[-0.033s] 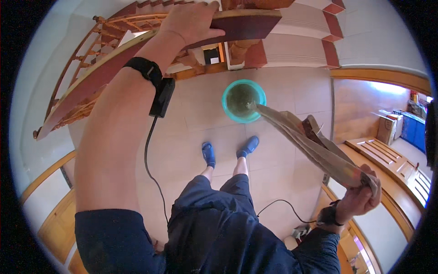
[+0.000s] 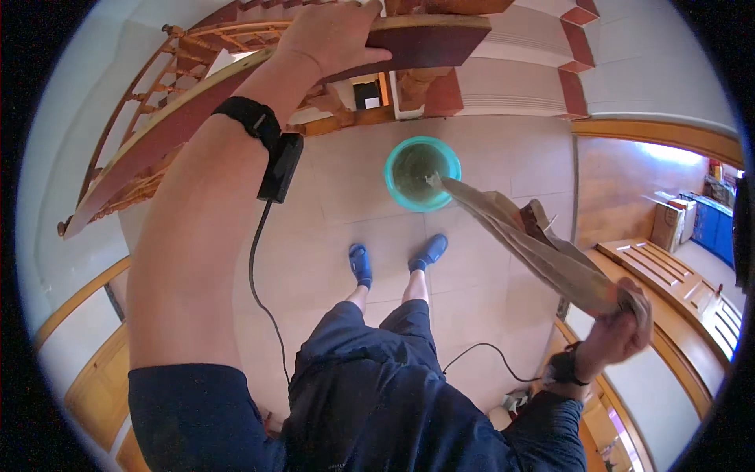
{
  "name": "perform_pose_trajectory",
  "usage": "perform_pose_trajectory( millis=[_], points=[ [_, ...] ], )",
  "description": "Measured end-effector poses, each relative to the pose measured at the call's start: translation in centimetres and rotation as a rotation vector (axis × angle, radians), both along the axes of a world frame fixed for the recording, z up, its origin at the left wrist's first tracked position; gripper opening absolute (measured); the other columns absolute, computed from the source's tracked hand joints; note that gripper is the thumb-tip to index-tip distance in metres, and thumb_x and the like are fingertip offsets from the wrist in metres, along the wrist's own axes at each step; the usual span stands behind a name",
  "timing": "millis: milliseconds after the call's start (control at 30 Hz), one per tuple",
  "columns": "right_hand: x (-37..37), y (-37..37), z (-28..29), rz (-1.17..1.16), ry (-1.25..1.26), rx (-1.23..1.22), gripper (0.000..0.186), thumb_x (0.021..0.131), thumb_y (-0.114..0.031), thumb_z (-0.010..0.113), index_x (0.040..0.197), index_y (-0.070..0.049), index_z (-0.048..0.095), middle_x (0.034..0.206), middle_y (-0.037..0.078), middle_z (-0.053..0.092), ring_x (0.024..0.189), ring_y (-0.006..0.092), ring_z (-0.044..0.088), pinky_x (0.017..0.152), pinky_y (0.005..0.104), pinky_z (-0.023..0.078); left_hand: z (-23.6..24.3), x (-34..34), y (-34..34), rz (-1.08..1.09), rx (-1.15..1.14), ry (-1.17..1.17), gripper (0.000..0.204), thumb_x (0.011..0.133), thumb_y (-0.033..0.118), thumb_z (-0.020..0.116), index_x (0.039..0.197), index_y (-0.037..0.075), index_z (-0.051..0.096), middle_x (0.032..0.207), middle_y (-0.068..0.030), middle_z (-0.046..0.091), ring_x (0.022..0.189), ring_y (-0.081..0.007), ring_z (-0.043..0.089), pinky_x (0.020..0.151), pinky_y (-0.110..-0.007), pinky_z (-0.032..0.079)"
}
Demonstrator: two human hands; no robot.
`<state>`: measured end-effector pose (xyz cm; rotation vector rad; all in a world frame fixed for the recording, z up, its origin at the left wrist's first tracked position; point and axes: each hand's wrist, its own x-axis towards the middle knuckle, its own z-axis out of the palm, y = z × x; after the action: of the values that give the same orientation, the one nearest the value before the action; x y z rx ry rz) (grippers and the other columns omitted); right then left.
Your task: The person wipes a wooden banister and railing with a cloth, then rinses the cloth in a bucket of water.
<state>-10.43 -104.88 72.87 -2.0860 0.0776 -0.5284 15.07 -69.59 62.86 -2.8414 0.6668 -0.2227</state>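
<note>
My left hand [image 2: 334,39] reaches up to a long dark red board [image 2: 429,43]. Its fingers curl over the board's edge, and its thumb lies along the face. At the lower right, my right hand [image 2: 617,334] is closed round one end of a greyish-brown cloth [image 2: 527,244]. The cloth stretches up and left from that hand, with a dark brown fold near its middle. Its narrow far end overlaps a teal plastic basin [image 2: 454,169] of murky water on the floor; whether it touches the water I cannot tell.
My feet in blue slippers [image 2: 359,263] stand on the tiled floor [image 2: 330,236] near the basin. Steps [image 2: 515,82] rise beyond it, and a wooden stair railing [image 2: 138,98] runs at the left. A wooden door [image 2: 668,271] is at the right. Black cables [image 2: 253,271] hang by both arms.
My right hand has turned slightly and moved a little up and left, carrying the end of the cloth. The left hand stays on the board.
</note>
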Motion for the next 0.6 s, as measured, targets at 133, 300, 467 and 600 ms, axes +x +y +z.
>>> perform_pose_trajectory(
  millis=[133,300,467,600],
  points=[
    [3.6,3.3,-9.6,0.157,0.364,-0.194,0.007,0.077,0.002,0.064,0.084,0.005,0.062,0.075,0.008,0.054,0.066,0.0149,0.051,0.057,0.0243,0.040,1.1,-0.7,1.5,0.049,-0.019,0.105,0.070,0.071,0.057,0.064,0.117,0.006,0.053,0.097,-0.0160,0.064,0.091,-0.0321,0.062,0.079,-0.042,0.050],
    [6.1,3.3,-33.8,0.245,0.748,-0.273,0.034,0.086,-0.033,0.059,0.080,0.000,0.063,0.074,0.016,0.057,0.066,0.0311,0.056,0.059,0.0391,0.044,2.7,0.2,-0.8,0.120,0.078,0.246,0.071,0.074,0.057,0.060,0.116,0.000,0.052,0.104,-0.0186,0.060,0.097,-0.0313,0.060,0.083,-0.040,0.048],
    [7.2,6.1,-54.8,0.316,1.002,-0.406,0.040,0.087,-0.042,0.051,0.088,-0.005,0.067,0.095,0.019,0.062,0.087,0.0369,0.060,0.075,0.0452,0.048,0.6,-0.3,0.0,0.073,-0.271,0.156,0.064,0.067,0.043,0.077,0.118,0.012,0.056,0.100,-0.0134,0.066,0.091,-0.0298,0.065,0.080,-0.039,0.052],
    [5.5,7.0,-68.5,0.380,1.043,-0.541,0.037,0.087,-0.039,0.054,0.093,-0.005,0.068,0.124,0.021,0.048,0.103,0.0385,0.055,0.086,0.0479,0.046,-0.8,-0.7,-0.5,0.140,-0.200,0.084,0.067,0.060,0.027,0.086,0.114,0.000,0.057,0.105,-0.0150,0.065,0.098,-0.0246,0.063,0.087,-0.034,0.049]
  ],
)
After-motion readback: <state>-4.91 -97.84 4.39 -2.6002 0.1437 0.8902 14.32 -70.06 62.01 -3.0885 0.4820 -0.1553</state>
